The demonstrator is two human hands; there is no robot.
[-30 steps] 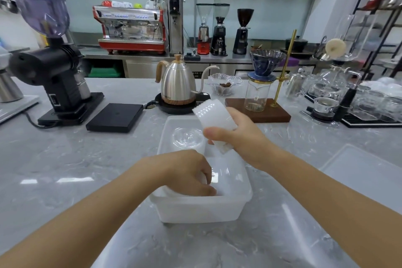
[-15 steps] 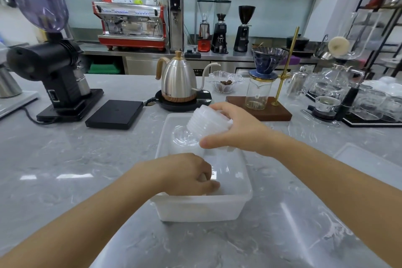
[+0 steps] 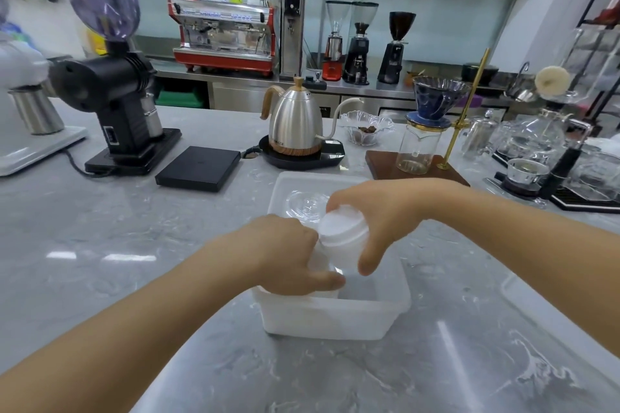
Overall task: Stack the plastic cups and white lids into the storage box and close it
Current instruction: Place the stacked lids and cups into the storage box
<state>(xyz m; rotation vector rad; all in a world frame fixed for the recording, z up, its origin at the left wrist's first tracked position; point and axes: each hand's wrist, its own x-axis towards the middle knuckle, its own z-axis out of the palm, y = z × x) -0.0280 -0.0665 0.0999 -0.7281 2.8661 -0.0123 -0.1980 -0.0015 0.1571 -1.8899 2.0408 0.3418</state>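
Step in hand, packing: right hand (image 3: 379, 211) grips the stack of white lids (image 3: 342, 231) over the open storage box (image 3: 335, 318) near the worktop's front edge, left hand (image 3: 288, 255) curled inside, contents hidden; next, likely lowering lids in.

One wide-angle view, from the person's head, looks forward and down across the worktop (image 3: 100, 245). It sits close above the box (image 3: 335, 322) and both forearms, with the kettle (image 3: 297, 126) beyond and the espresso machine (image 3: 223, 37) far behind.
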